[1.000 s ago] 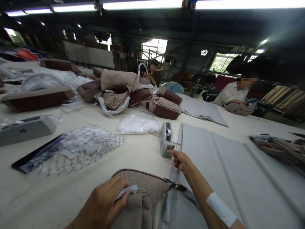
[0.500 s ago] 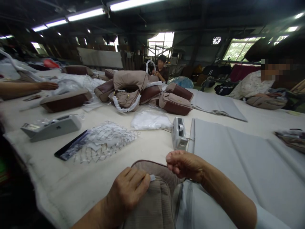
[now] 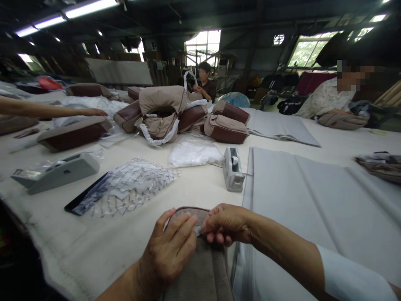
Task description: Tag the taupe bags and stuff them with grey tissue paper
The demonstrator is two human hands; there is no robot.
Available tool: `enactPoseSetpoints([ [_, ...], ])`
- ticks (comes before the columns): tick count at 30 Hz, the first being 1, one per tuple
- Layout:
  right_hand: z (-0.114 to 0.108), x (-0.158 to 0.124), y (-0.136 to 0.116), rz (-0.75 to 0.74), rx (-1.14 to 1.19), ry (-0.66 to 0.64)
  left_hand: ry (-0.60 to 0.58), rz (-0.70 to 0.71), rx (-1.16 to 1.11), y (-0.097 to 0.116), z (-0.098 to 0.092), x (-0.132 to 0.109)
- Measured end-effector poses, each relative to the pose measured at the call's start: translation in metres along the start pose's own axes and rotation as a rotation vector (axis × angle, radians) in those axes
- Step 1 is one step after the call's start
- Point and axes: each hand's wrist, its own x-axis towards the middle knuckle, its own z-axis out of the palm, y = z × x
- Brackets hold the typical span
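A taupe ribbed fabric bag (image 3: 200, 271) with dark piping lies at the table's front edge, directly before me. My left hand (image 3: 171, 244) is laid over its upper part, fingers bent across the fabric and gripping it. A small white strip (image 3: 198, 230) pokes out between my two hands on the bag. Thumb and forefinger of my right hand (image 3: 221, 225) are pinched together at the strip's right end. What they hold, if anything, is too small to make out. Beyond the right hand stands a grey tape dispenser (image 3: 233, 169).
Left lies a clear bag of small white pieces (image 3: 134, 188), with a second tape dispenser (image 3: 62, 171) behind it. Grey sheets (image 3: 291, 200) cover the right side. Taupe and maroon bags (image 3: 227, 127) are piled behind white plastic (image 3: 194, 152). A co-worker's arm (image 3: 46, 108) reaches in left.
My right hand has moved left and down, from above the bag to the white strip. My left hand's fingers have shifted and spread a little. The co-worker's arm reaches further right.
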Motion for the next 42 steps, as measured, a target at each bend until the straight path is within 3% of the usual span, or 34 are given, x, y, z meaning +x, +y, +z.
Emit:
enactPoseSetpoints([
  [10,0.003,0.002,0.004,0.008,0.004,0.018,-0.031,-0.025,-0.077,0.0,0.002,0.006],
  [20,0.029,-0.028,0.027,-0.189,0.374,0.195,-0.125,-0.076,-0.165,-0.001,-0.005,0.018],
  [26,0.053,-0.024,0.041,-0.297,0.47,0.277,-0.385,-0.315,-0.329,-0.003,-0.016,0.022],
  [32,0.072,-0.001,0.054,-0.391,0.466,0.353,-0.705,-0.724,-0.508,-0.004,-0.031,0.043],
  [37,0.08,0.014,0.065,-0.49,0.427,0.397,-0.793,-0.908,-0.736,-0.009,-0.037,0.051],
  [42,0.083,0.021,0.069,-0.528,0.331,0.445,-0.838,-1.206,-0.907,-0.011,-0.037,0.049],
])
